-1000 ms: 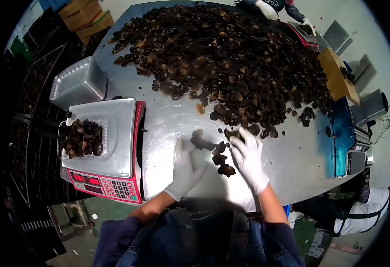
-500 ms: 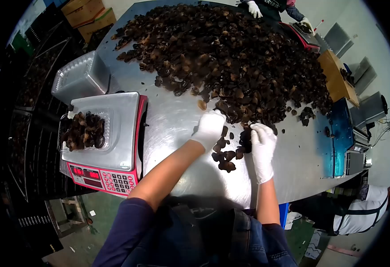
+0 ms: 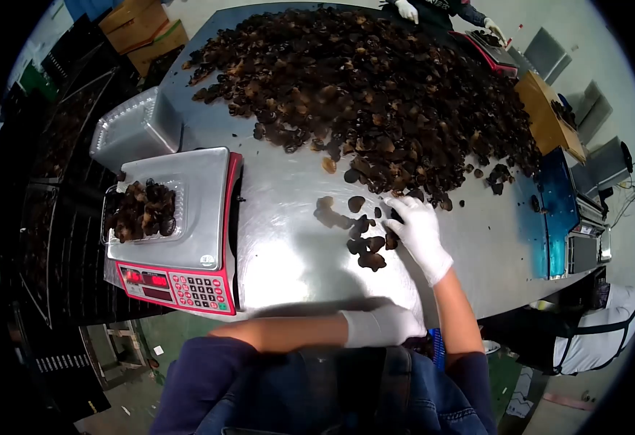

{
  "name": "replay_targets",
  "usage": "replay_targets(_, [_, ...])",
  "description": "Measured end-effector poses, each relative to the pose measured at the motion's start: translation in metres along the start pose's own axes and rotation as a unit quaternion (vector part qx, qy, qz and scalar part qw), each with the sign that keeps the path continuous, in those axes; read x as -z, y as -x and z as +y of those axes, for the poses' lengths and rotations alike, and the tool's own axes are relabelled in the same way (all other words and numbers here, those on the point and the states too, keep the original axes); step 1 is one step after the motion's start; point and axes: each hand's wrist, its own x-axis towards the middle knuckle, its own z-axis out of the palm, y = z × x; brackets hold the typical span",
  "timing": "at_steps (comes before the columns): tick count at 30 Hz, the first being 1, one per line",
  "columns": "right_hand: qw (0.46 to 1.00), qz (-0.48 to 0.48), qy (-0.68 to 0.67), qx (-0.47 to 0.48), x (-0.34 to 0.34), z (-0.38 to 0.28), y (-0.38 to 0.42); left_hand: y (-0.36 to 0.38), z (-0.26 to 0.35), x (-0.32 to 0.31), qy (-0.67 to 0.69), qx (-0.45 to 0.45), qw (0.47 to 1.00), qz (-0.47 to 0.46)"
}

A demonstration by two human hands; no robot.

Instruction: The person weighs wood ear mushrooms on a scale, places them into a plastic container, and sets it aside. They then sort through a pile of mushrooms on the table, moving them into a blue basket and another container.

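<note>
Dark brown wood ear mushrooms lie in a large pile (image 3: 375, 94) on the steel table. My gloved right hand (image 3: 420, 235) is at the pile's near edge, thumb and fingers apart, close over a few loose wood ears (image 3: 370, 259). My gloved left hand (image 3: 386, 326) is low in front of my body, at the table's near edge. Its fingertips point right, by a dark clump beside a blue basket (image 3: 438, 349); whether they hold anything is not visible. A clear plastic tray of wood ears (image 3: 143, 212) sits on the red digital scale (image 3: 216, 239) at the left.
Stacked clear trays (image 3: 135, 127) stand behind the scale. Across the table, a co-worker's gloved hands (image 3: 407, 11) are near another red scale (image 3: 488, 54). A cardboard box (image 3: 542, 109) and a blue surface (image 3: 558, 210) line the right side. Another person (image 3: 607, 330) is at lower right.
My left hand has moved from the pile's edge back and down toward my body, over the near table edge. My right hand's fingers have spread, staying near the loose wood ears.
</note>
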Motion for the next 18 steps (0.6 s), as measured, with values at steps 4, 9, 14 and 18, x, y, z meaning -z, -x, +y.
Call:
replay_targets(4, [0.984,-0.133,0.114,-0.022,-0.024,-0.005,-0.042,0.008,0.031,0.035,-0.311,0.011,0.950,-0.007])
replay_targets(9, [0.997,-0.002,0.059,0.059,-0.037,0.008,-0.031,0.017,-0.048,0.071,-0.109,0.106,0.944,0.291])
replay_targets(14, [0.990,-0.133,0.014,-0.039,0.080,-0.012,0.091,0.028,-0.051,0.150,-0.219,0.281,0.855,0.377])
replay_targets(18, [0.930,-0.316,0.099,-0.158,0.117,0.021,0.197,0.032,-0.082,0.116,-0.282,0.247,0.822,0.429])
